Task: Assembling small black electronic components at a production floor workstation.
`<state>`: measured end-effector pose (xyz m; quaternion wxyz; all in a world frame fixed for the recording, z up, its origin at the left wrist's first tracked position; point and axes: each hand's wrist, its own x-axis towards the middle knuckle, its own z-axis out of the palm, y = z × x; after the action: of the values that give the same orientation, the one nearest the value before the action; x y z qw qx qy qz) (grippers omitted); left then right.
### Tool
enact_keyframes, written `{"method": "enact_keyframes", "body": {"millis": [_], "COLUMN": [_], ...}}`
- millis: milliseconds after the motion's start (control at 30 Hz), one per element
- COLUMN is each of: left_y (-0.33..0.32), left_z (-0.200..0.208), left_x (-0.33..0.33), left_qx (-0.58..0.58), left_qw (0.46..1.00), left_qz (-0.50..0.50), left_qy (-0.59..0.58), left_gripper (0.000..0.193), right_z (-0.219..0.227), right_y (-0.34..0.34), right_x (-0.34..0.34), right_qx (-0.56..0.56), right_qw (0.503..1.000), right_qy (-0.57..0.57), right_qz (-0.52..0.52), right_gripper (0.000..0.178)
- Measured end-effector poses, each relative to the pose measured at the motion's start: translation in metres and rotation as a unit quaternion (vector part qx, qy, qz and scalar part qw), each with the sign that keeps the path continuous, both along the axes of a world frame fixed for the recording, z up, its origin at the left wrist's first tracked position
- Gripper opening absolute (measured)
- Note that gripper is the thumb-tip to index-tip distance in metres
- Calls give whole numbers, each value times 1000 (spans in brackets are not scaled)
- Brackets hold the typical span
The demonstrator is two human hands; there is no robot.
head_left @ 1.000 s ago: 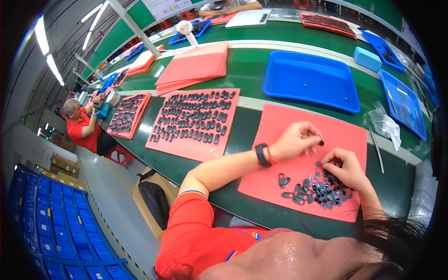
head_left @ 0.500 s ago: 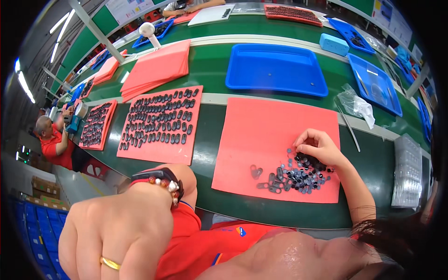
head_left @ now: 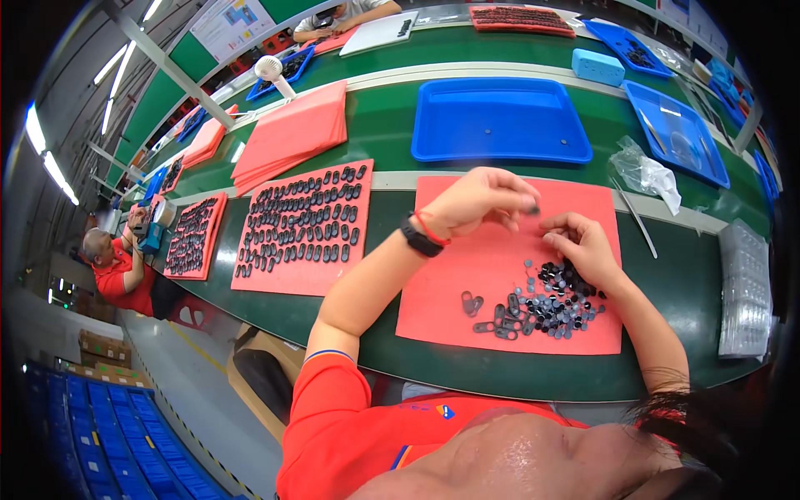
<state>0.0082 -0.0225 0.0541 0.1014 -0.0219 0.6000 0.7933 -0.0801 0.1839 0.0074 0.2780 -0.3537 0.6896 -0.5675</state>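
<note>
Over the pink foam sheet (head_left: 450, 267), my left hand (head_left: 479, 202) pinches a small dark disc (head_left: 533, 211) at its fingertips. Close by on the right, my right hand (head_left: 583, 246) has its thumb and fingers drawn together; what they hold, if anything, is too small to make out. Beneath it lies a pile of small round dark and grey discs (head_left: 562, 308). Several dark oval plastic pieces with holes (head_left: 507, 321) rest along the pile's left side. Two more oval pieces (head_left: 472, 303) sit a little apart, farther left.
Left of my sheet, another pink sheet (head_left: 354, 271) bears rows of oval pieces. Behind are stacked pink sheets (head_left: 292, 125), a white fan (head_left: 271, 71) and a blue tray (head_left: 500, 92). Tweezers (head_left: 637, 221), a plastic bag (head_left: 646, 177) and clear trays (head_left: 744, 292) lie right. A co-worker (head_left: 121, 262) sits far left.
My left hand has moved from low in front of me at the left to over the pink sheet, with a small disc now at its fingertips. My right hand stays by the pile.
</note>
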Motion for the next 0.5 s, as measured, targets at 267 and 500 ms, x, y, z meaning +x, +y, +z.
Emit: {"method": "enact_keyframes", "body": {"millis": [267, 500], "left_y": [13, 17], "left_z": [-50, -48], "left_x": [-18, -19], "left_qx": [62, -14], "left_qw": [988, 990], "left_qz": [139, 136], "left_qy": [-34, -21], "left_gripper": [22, 20], "right_z": [3, -4], "right_y": [0, -4], "right_x": [-1, -7], "right_qx": [-29, -80], "right_qw": [998, 992], "right_qy": [-46, -77], "right_qz": [-9, -60], "right_gripper": [14, 20]}}
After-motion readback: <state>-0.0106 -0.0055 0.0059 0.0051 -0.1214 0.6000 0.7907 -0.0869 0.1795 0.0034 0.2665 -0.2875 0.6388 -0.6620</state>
